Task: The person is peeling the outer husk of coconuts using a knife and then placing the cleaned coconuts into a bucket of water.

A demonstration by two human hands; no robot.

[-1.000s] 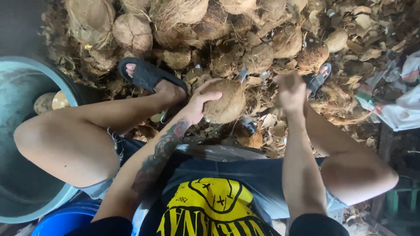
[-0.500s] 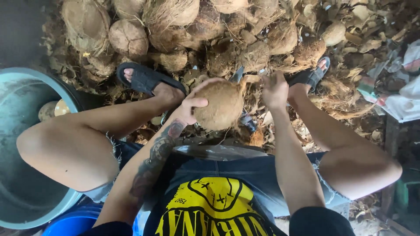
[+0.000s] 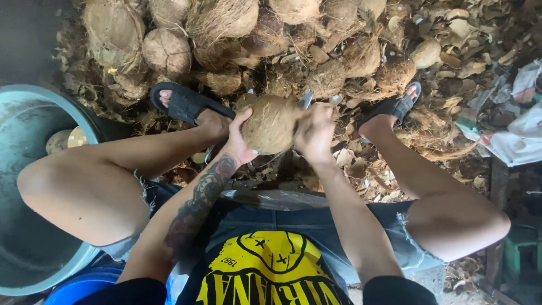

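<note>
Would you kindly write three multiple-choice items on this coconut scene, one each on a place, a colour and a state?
1. Where is the large grey tub?
A. beside the left knee
B. beside the right foot
C. on the husk pile

2. What colour are the sandals?
A. white
B. black
C. red

3. How is the coconut held?
A. lying loose on the ground
B. by one hand only
C. between both hands

Answers:
1 A: the tub fills the lower left of the view, next to that knee.
2 B: both straps look black.
3 C: the left hand cups one side, and the right hand presses the other.
</note>
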